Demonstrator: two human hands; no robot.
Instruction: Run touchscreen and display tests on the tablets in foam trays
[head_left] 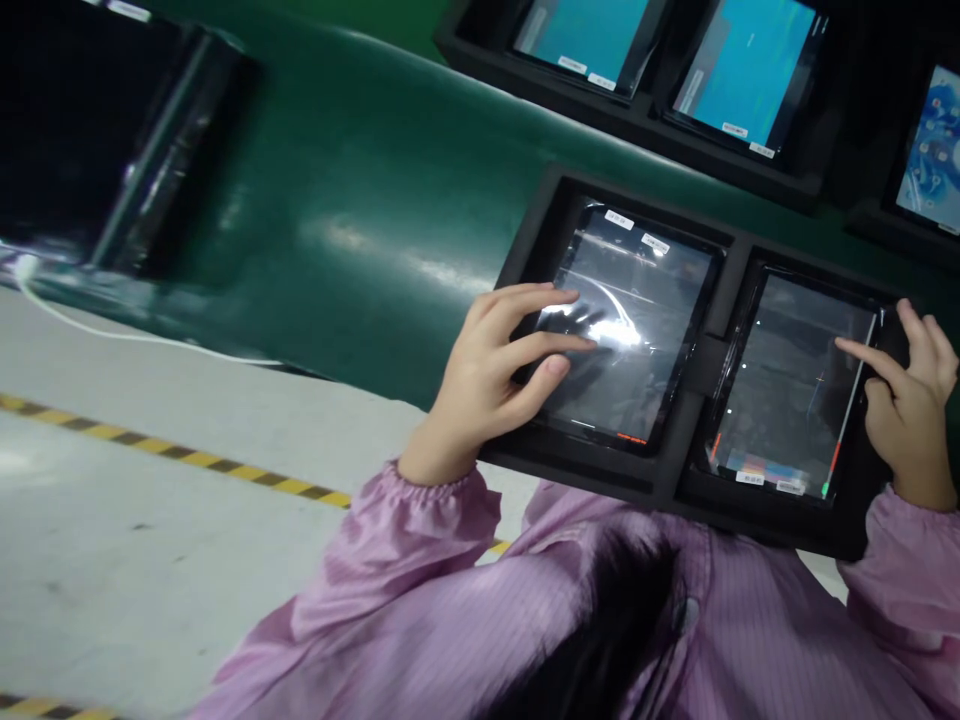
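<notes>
A black foam tray holds two tablets side by side on a green conveyor belt. My left hand rests over the left tablet, fingers spread and touching its glossy dark screen. My right hand is at the right edge of the right tablet, index finger stretched out onto the screen and the other fingers loosely curled by the tray's edge. Both screens are dark with faint coloured marks along their edges. Neither hand holds anything.
Further along the belt another black tray carries tablets with lit blue screens. A black box sits on the belt at the left. Grey floor with yellow-black striped tape lies below. Pink sleeves fill the foreground.
</notes>
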